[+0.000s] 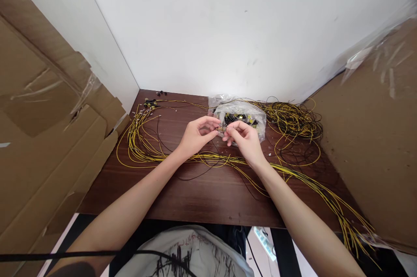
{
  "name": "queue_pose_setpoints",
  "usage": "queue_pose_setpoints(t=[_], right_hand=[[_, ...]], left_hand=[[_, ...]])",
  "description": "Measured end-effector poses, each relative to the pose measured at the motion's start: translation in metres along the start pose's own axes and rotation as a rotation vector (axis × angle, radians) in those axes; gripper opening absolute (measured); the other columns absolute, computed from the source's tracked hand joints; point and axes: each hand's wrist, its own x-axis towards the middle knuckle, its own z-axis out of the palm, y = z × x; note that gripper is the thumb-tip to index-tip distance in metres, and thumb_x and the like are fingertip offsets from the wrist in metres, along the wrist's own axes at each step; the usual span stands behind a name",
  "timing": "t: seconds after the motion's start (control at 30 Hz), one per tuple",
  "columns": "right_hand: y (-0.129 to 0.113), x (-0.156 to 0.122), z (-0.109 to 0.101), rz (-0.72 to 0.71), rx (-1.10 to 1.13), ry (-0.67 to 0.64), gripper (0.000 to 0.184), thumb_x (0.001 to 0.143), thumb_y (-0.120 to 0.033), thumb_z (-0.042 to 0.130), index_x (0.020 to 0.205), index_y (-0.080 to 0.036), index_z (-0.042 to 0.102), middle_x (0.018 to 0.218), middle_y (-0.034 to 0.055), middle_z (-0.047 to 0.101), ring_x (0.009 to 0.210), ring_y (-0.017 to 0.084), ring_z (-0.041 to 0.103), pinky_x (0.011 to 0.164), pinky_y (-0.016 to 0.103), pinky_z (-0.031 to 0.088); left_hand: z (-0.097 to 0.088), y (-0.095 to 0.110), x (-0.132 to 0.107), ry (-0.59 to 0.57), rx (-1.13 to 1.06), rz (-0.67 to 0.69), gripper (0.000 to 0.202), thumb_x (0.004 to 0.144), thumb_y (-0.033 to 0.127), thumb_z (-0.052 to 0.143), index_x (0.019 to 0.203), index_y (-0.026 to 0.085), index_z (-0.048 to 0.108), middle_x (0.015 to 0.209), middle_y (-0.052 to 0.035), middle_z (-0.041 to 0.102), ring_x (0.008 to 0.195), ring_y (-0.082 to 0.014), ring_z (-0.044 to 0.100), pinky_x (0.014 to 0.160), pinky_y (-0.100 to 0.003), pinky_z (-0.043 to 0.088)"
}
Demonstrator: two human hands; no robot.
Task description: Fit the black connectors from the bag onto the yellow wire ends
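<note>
Close together over the middle of the table, my two hands pinch thin wire. My left hand (202,132) has thumb and fingertips closed on a dark wire (217,128). The fingertips of my right hand (241,133) meet at the same wire, and whether they also hold a small part is too fine to make out. Just behind them lies a clear plastic bag (260,114), open, with small black and yellow parts (241,117) inside. A long bundle of yellow and black wires (208,157) runs across the table under my wrists.
A tangled wire heap (289,120) lies at the back right. Small black and yellow pieces (150,103) sit at the back left. Cardboard sheets (48,116) flank the brown table (208,201), with a white wall (208,29) behind. A power strip (265,242) is below.
</note>
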Motion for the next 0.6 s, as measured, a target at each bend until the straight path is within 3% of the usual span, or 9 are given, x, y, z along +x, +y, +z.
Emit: queue_pose_setpoints(t=[0.27,0.6], right_hand=[[-0.0038,-0.0046,0.0009,-0.091,-0.048,0.073,0.016,0.076,-0.032,0.062,0.076,-0.017,0.056,0.070,0.0029,0.065,0.063,0.014,0.064,0.049,0.024,0.049],[-0.0054,-0.0036,0.0026,-0.123,0.001,0.152,0.013,0.068,-0.022,0.067,0.066,-0.017,0.055,0.066,0.0009,0.063,0.054,0.010,0.057,0.047,0.022,0.046]], left_hand=[[0.0017,-0.0021,-0.0010,-0.015,0.186,0.106,0.020,0.070,0.015,0.064,0.090,0.014,0.065,0.077,-0.0034,0.062,0.066,-0.0100,0.053,0.063,-0.024,0.050],[0.0038,-0.0068,-0.0028,-0.044,0.146,0.112,0.020,0.074,0.017,0.063,0.094,0.014,0.062,0.087,-0.0063,0.065,0.080,-0.0136,0.062,0.075,-0.028,0.055]])
